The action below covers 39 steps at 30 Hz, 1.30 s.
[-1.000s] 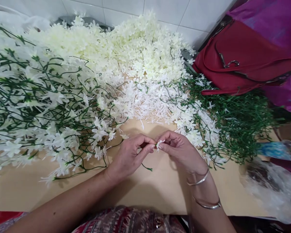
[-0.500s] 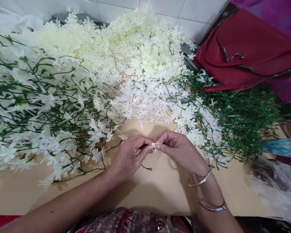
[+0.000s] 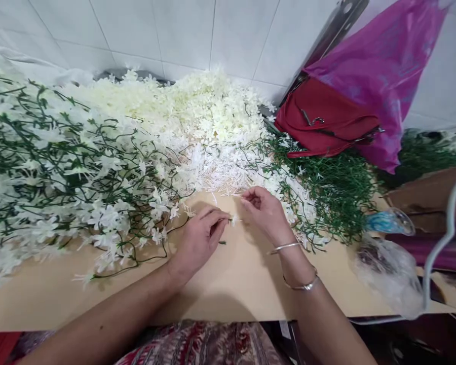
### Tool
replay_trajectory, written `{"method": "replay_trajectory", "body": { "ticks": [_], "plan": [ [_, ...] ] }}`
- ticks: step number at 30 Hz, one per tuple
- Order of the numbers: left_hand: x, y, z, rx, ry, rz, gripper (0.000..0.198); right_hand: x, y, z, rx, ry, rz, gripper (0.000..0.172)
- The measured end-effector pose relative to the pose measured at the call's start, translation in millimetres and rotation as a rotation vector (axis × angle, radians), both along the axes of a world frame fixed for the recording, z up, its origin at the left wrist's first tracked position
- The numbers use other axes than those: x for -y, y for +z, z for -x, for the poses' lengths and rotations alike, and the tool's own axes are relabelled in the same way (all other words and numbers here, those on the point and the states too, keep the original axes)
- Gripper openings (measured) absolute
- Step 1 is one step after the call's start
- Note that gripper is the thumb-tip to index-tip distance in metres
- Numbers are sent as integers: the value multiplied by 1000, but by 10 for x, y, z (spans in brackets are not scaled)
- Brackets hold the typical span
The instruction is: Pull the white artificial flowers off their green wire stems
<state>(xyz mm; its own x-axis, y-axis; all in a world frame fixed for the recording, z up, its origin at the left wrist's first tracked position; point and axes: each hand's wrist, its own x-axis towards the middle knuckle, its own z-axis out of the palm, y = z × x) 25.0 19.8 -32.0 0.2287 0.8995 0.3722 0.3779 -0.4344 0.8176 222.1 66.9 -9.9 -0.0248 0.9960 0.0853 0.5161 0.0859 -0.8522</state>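
Note:
My left hand [image 3: 207, 230] is closed, thumb and fingers pinching the thin green stem of an artificial flower. Its small white flower head [image 3: 234, 220] sticks out past the fingertips to the right. My right hand [image 3: 264, 210] has come away from that flower, its thumb and index fingertip slightly apart at the near edge of a heap of white stamens [image 3: 228, 175]. Whether the fingertips touch a stamen is too small to tell. A short green stem end [image 3: 222, 243] shows just below my left hand.
Finished-looking white flowers on green stems [image 3: 79, 167] are heaped at left. Behind lie loose cream petals [image 3: 197, 101]. Green stems [image 3: 334, 187] pile up at right, beneath a red bag [image 3: 327, 114] and a purple plastic bag [image 3: 383, 66]. A clear plastic bag [image 3: 391, 274] lies at the right edge.
Both hands were pinching the white flower together. My right hand has let go and moved up to the stamen heap, while my left keeps the flower. The view has tilted upward.

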Motion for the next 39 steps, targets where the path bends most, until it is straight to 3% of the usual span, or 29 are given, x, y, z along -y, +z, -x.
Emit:
{"method": "replay_trajectory", "body": {
  "ticks": [3,6,9,15,18,21,25,29,32,35,39],
  "plan": [
    [6,-29,-15,-36,-20,-36,19,-74,-50,76,211,-23,-93,5],
    [6,-47,-21,-48,-6,-63,16,-45,-77,115,264,7,-169,14],
    [13,-45,-15,-45,1,-62,13,-1,-103,38,119,-54,-220,15],
    [-30,60,-53,-82,13,-150,15,-68,-134,-258,-209,-363,-344,14],
    [-210,165,-178,-143,-27,-186,20,-90,-112,-293,-290,-425,-360,14],
    [-486,228,-375,-351,-105,-224,21,-66,-72,-260,-267,-415,-375,13],
    [-795,188,-620,-685,-61,-187,19,-29,-35,-239,-194,-390,-415,9],
    [-918,147,-689,-745,-24,-161,21,-26,-36,-260,-166,-383,-424,8],
    [-931,218,-588,-630,-21,-153,19,-19,-29,-247,-164,-374,-415,8],
    [-892,338,-407,-214,20,-110,11,14,9,-175,-219,-321,-375,7],
    [-777,419,-216,331,81,236,13,91,91,-6,-339,-208,-302,5]
  ]
}}
